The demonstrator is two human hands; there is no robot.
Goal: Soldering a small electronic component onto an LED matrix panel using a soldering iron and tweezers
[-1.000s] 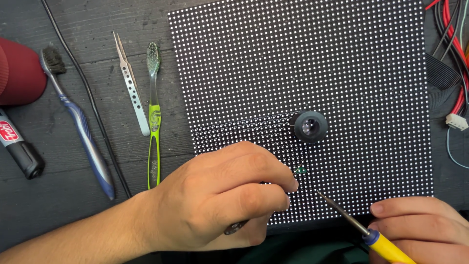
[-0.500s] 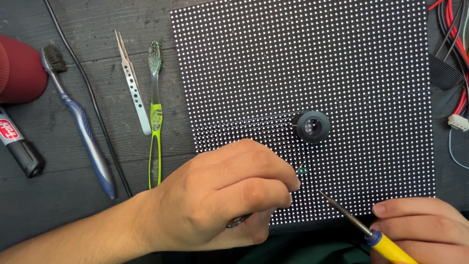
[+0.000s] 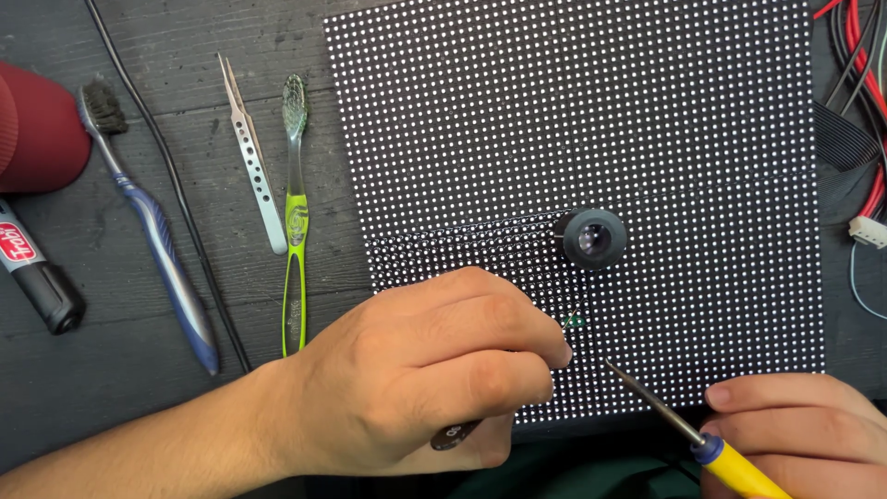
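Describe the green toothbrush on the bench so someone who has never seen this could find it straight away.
Start at the big dotted black panel. Just off its left edge lies the green toothbrush, beside metal tweezers. Unlike the blue toothbrush farther left, its handle is bright lime.

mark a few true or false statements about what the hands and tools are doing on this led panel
1. The right hand holds a soldering iron with a yellow handle. True.
2. The tweezers lie on top of the LED panel. False: they lie on the dark table, left of the panel, beside the green toothbrush.
3. A small round black loupe sits on the panel. True.
4. The left hand is empty and flat on the table. False: it is curled around a dark tool and rests at the panel's lower edge.
5. The blue toothbrush lies right of the panel. False: it lies left, near the red object.
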